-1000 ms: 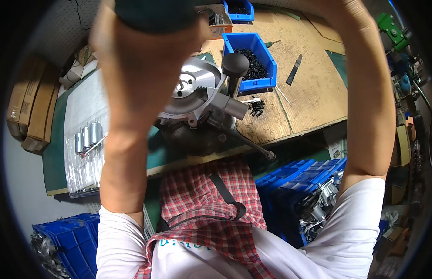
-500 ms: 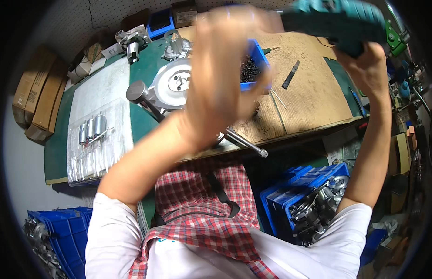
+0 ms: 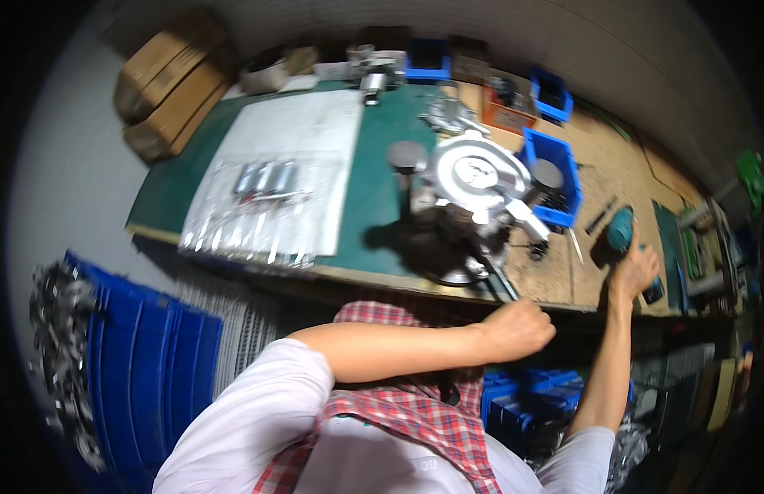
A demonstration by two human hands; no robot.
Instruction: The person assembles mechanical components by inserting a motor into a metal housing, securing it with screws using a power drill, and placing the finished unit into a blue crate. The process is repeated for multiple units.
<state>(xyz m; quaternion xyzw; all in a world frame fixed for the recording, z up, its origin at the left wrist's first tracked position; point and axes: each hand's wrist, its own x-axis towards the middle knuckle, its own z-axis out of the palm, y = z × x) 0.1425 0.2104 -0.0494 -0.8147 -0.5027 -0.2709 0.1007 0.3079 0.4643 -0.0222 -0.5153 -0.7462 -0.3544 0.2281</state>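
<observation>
- At the right end of the bench, the right hand (image 3: pixel 633 272) is wrapped around the grip of a teal power tool (image 3: pixel 621 229), fingers closed on it, the tool just above the brown bench top (image 3: pixel 612 165).
- Left hand (image 3: pixel 518 328) sits curled into a loose fist at the near bench edge; nothing clearly in it, though whether it pinches something small I cannot tell.
- Just beyond that fist stands the round metal assembly (image 3: pixel 474 177), silver disc face up on a dark base, two black knobs flanking it, on the green mat (image 3: pixel 374 165).
- Blue parts bin (image 3: pixel 567 177) sits directly behind the assembly, near the tool.
- Farther left, small metal cylinders in clear bags (image 3: pixel 263 185) lie on a white sheet, well apart from both hands.
- My read: the tool is being brought into play beside the assembly, not yet on it.
- Next move calls for swinging the tool left over the disc, lining it on a fastener, with the free hand steadying the casting.
</observation>
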